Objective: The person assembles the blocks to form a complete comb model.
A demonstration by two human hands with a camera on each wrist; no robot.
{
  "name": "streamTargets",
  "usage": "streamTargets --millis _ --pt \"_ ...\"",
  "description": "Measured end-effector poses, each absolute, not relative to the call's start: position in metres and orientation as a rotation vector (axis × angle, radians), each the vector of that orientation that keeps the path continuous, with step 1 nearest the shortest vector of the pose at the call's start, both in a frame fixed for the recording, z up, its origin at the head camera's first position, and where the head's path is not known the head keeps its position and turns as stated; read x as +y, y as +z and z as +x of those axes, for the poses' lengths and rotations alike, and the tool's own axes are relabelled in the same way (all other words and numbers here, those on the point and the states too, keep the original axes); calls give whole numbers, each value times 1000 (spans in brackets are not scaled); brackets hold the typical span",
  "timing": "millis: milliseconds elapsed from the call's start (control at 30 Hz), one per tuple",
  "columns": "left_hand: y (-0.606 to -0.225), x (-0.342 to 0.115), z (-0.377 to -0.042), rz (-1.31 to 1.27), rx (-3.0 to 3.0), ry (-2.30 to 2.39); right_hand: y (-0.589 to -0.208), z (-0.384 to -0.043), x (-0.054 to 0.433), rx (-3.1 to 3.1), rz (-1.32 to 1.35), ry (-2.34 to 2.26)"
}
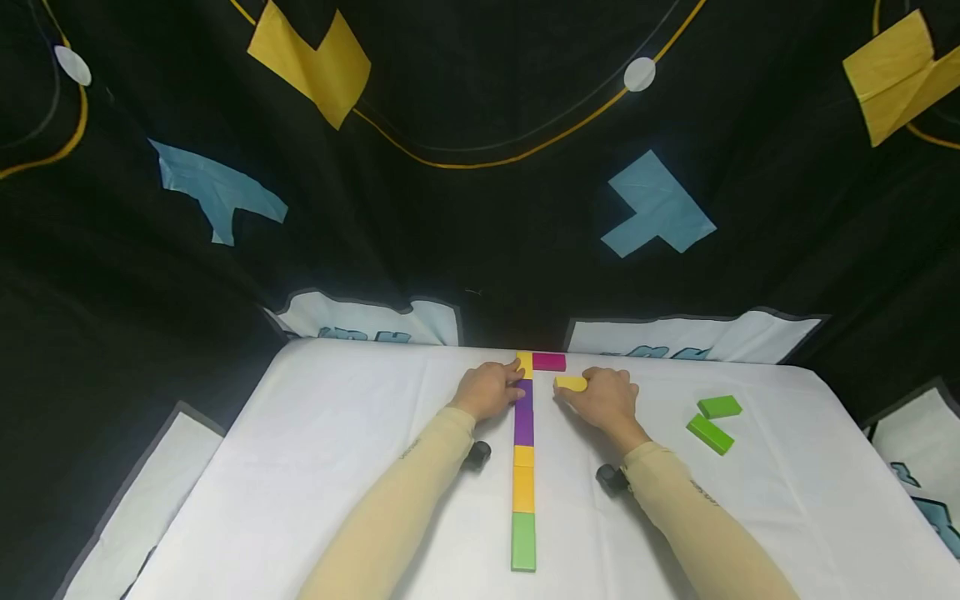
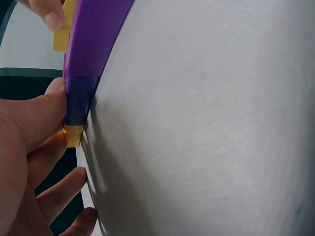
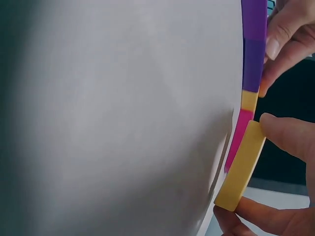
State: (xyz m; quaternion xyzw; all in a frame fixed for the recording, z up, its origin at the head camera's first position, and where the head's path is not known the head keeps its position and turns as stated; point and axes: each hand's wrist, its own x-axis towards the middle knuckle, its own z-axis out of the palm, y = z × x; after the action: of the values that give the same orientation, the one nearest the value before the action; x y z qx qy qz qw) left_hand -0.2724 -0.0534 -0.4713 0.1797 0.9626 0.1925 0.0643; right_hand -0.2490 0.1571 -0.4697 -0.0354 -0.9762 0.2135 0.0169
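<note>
Two tan sleeves reach in from the near edge over a white tablecloth, flanking a straight row of blocks; small dark print on each is too small for us to read. Nearest in the row we log a pale green block, then two orange-yellow blocks end to end. A black wrist device sits by each cuff. Beyond come two purple blocks. Well to the right, past the right forearm, two bright green blocks lie at an angle to each other. We see the right hand pinching a loose yellow block between thumb and fingers, right of the row and near the magenta block; whether it touches the cloth we cannot tell. The left hand, fingers loosely bent, touches the far purple block and the row's yellow end block, partly covering both; the magenta block juts right from that end. Behind the table, white panels carry blue lettering, cut off and unreadable to us. Above, a black curtain bears blue shapes, yellow shapes, curving yellow lines and white discs.
</note>
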Motion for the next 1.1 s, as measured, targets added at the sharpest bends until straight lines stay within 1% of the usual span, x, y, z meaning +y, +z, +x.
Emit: streamTargets --millis 467,767,1100 --pt "-475 -54 -269 580 2922 595 -474 -257 134 -3064 -134 685" --pt "-473 -55 -272 580 2926 576 -473 -263 127 -3107 -72 496" --pt "-471 -54 -273 564 2910 571 -469 -264 147 -3089 -116 738"
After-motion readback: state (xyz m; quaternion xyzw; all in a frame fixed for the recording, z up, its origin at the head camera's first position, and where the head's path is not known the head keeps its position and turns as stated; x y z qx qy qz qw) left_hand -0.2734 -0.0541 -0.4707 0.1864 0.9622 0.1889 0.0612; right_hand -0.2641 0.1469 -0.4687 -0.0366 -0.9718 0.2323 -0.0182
